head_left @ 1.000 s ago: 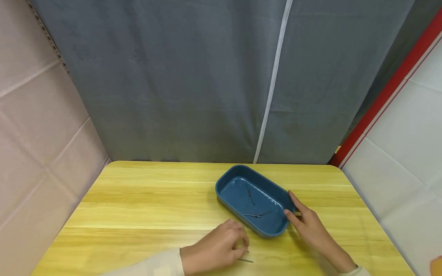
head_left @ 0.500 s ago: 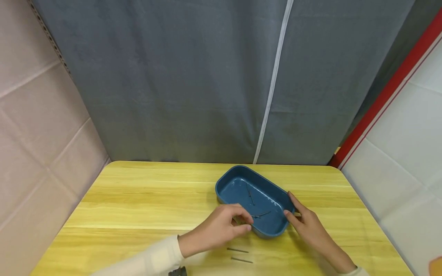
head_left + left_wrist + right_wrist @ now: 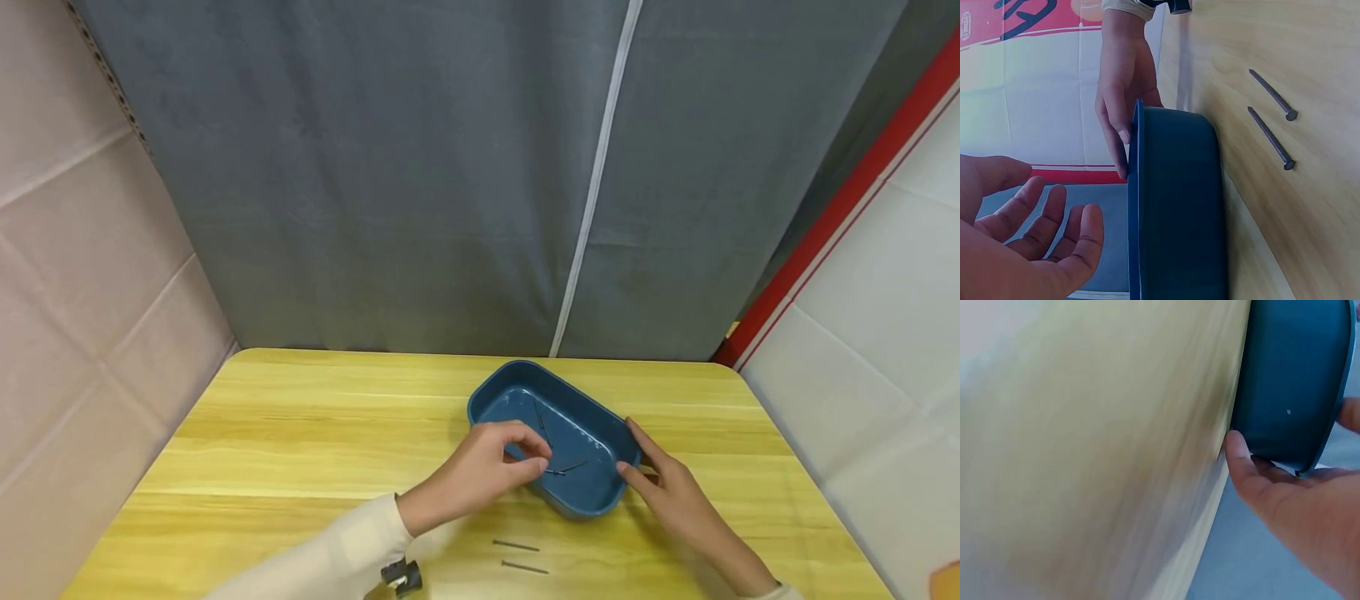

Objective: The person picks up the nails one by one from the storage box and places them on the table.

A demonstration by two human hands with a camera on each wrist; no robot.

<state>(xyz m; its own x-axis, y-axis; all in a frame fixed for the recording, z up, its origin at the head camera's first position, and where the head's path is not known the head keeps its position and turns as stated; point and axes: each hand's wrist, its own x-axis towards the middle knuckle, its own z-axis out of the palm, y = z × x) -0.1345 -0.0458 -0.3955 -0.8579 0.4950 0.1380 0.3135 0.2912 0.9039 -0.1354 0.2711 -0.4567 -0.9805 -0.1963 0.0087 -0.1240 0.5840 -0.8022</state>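
A deep blue rectangular tray (image 3: 570, 502) stands slanted on the table, with several thin dark nails (image 3: 546, 425) inside. My right hand (image 3: 675, 496) grips its right end, thumb at the rim and fingers along the outer wall. In the right wrist view its fingers (image 3: 1241, 456) press against that end. My left hand (image 3: 487, 467) hovers at the tray's near-left rim, fingers bent and thumb tip close to the index fingertip; I cannot tell whether they pinch something. Two nails (image 3: 516, 546) lie side by side on the table in front; the left wrist view shows their heads and points.
The wooden table (image 3: 300, 433) ends at a grey curtain (image 3: 397, 208) behind. White panels (image 3: 885, 350) stand at both sides, the right one edged in red. A small black device (image 3: 402, 577) shows beneath the left sleeve.
My left hand has risen from the nails on the table and moved up and slightly right to the tray's rim, uncovering two nails. The right hand and tray have stayed in place.
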